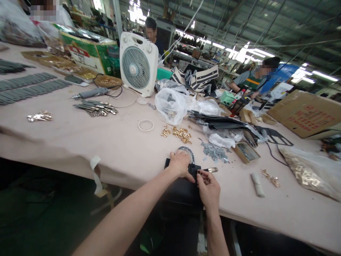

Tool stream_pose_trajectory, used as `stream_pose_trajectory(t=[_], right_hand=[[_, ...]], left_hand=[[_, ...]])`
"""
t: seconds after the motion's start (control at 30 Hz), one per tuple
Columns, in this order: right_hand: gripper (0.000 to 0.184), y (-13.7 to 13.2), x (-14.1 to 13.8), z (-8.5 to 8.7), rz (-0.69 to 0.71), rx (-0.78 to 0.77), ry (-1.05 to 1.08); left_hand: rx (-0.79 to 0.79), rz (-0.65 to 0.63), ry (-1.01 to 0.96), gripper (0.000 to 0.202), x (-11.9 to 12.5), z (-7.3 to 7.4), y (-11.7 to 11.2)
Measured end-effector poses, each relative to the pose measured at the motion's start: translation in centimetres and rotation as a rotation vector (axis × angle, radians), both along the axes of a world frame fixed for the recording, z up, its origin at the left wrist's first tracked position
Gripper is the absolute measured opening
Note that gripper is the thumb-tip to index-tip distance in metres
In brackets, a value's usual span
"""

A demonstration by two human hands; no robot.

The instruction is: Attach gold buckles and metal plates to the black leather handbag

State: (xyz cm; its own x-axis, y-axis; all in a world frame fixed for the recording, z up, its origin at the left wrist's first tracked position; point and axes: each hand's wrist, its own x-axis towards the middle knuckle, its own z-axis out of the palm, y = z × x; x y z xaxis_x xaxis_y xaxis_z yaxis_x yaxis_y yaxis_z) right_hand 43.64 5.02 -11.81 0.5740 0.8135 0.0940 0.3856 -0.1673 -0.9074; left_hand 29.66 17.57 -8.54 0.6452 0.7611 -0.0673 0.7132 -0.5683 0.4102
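At the table's front edge lies a black leather-like bag piece, part of it hanging over. My left hand grips its upper part from above, fingers curled over it and thumb on the dark surface. Close beside it, my right hand is closed in a pinch at the piece's right edge; what the fingertips hold is too small to make out. A strap end with a metal tip sticks out just beyond the right fingers. Behind the left hand shows a round roll, partly covered by it.
Gold metal buckles, grey scraps and a tape ring lie farther back. A box fan stands behind. On the right are a small cardboard tray, a grey roll and a bag of metal parts.
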Motion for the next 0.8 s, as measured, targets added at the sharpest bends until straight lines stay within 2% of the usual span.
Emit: stream_pose_trajectory(t=[0.13,0.27,0.47,0.57,0.67,0.8], right_hand=[[0.041,0.0,-0.5,-0.2,-0.066,-0.007,-0.08],[0.037,0.2,-1.1,0.3,-0.094,-0.028,-0.094],[0.038,-0.1,-1.6,0.4,-0.076,0.001,-0.174],[0.045,-0.4,-1.3,0.1,-0.067,-0.011,-0.131],[0.051,-0.6,-1.0,-0.2,-0.067,-0.03,-0.07],[0.048,-0.4,-0.9,-0.4,-0.072,-0.01,-0.068]], left_hand=[[0.021,-0.01,-0.022,0.099,-0.3,0.1,-0.2],[0.018,-0.014,-0.03,0.094,-0.4,0.3,-0.2],[-0.025,-0.029,-0.059,0.08,-0.7,0.2,0.2],[-0.055,-0.03,-0.067,0.068,-1.0,0.6,0.2],[-0.138,0.0,-0.059,0.049,-0.9,1.5,0.2],[-0.219,0.058,-0.026,0.025,0.2,2.7,0.1]])
